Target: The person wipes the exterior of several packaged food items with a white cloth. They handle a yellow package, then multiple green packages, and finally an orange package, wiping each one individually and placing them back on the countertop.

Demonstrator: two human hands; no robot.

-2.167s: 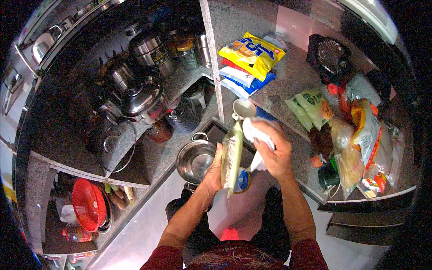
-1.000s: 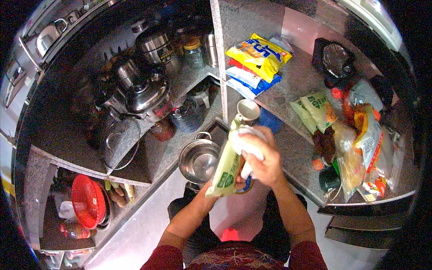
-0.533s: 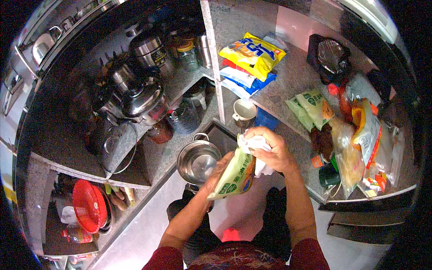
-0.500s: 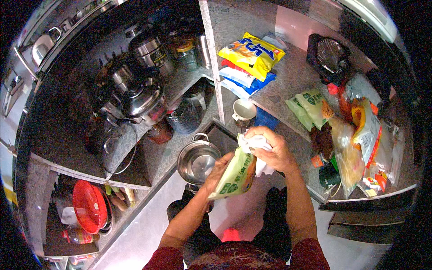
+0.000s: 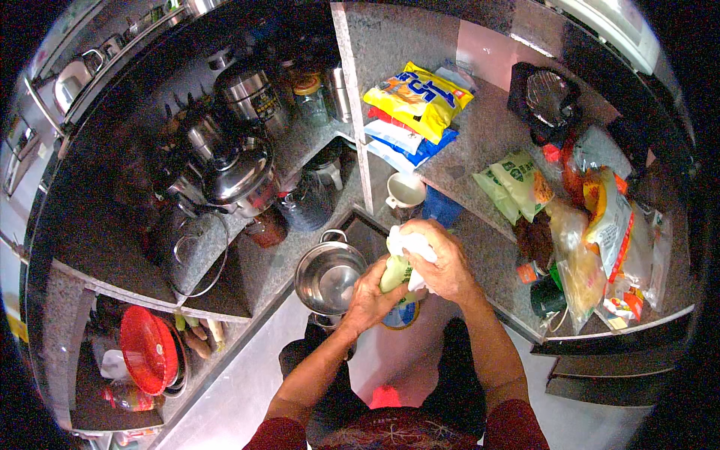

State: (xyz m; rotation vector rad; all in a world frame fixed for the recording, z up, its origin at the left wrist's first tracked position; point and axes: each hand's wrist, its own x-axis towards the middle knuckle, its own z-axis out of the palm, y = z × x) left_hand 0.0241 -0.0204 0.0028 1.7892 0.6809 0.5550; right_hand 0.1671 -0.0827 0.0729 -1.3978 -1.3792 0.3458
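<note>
A light-green food packet (image 5: 394, 275) is gripped in my left hand (image 5: 370, 297), much of it hidden by the fingers. My right hand (image 5: 445, 264) closes on a white cloth or tissue (image 5: 412, 243) pressed against the packet's upper end. Below the hands shows a rounded, blue-edged shape (image 5: 403, 313), partly covered; whether it belongs to the packet I cannot tell. Just left of my left hand is a two-handled steel pot (image 5: 315, 288) with a shiny inside.
Two similar green packets (image 5: 517, 185) lie on the right counter beside clear bags (image 5: 574, 259). A yellow packet (image 5: 420, 100) tops a pile further back. A white cup (image 5: 406, 190) stands beyond my hands. Steel cookware (image 5: 240, 176) and a red basin (image 5: 148, 349) sit on the left.
The packet has turned from lying broadside to pointing nearly end-on, so less of its front shows. My left hand has come up closer to the right one, which still holds the white cloth.
</note>
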